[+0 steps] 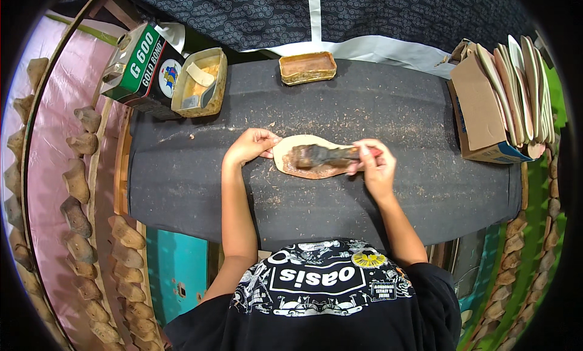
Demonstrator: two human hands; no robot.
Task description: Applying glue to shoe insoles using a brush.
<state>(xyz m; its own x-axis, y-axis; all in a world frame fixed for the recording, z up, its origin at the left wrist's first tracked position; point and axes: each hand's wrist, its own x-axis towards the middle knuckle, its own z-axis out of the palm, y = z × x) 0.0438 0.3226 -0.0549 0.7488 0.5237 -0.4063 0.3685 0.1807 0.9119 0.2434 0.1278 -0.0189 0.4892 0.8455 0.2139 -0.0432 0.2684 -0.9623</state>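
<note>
A pale, sole-shaped piece (282, 151) lies crosswise near the middle of the dark cloth, with a wet-looking brown coating over part of its face. My left hand (254, 145) pinches its rounded left end between thumb and fingers. Over the piece, my right hand (376, 168) grips a brush (319, 155) by what looks like a red handle. The brush's dark head, smeared by motion, meets the coated area. My right fingers also come close to the narrow right end; whether they touch it I cannot tell.
A shallow tray (308, 76) of brown stuff sits at the far middle. Far left stand a green-and-black metal can (143, 65) and a yellowish tub (220, 77) with scrapers. A cardboard box (480, 105) of soles stands right. Shavings dot the cloth (407, 120). Racks of shoe lasts (76, 214) flank the table.
</note>
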